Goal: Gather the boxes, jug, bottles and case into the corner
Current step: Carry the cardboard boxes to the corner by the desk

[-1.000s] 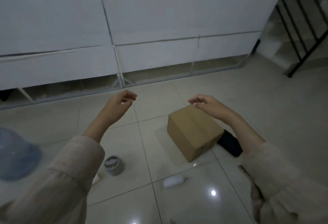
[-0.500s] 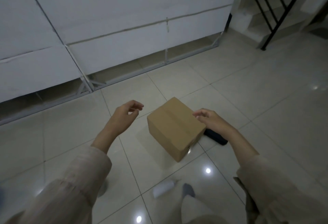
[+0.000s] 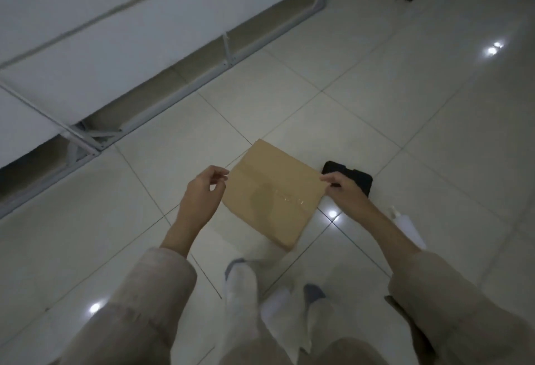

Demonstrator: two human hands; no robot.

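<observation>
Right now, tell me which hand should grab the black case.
Right. The right hand hovers at the cardboard box's right edge, directly beside the black case. The left hand sits across the box, farther away.

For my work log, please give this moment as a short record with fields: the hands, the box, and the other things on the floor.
left hand: beside the left edge of the cardboard box, fingers curled, not gripping
right hand: at the box's right edge, contact unclear
box: on the tiled floor, closed
black case: on the floor, right of the box
white bottle: lying on the floor, beside the right forearm
</observation>
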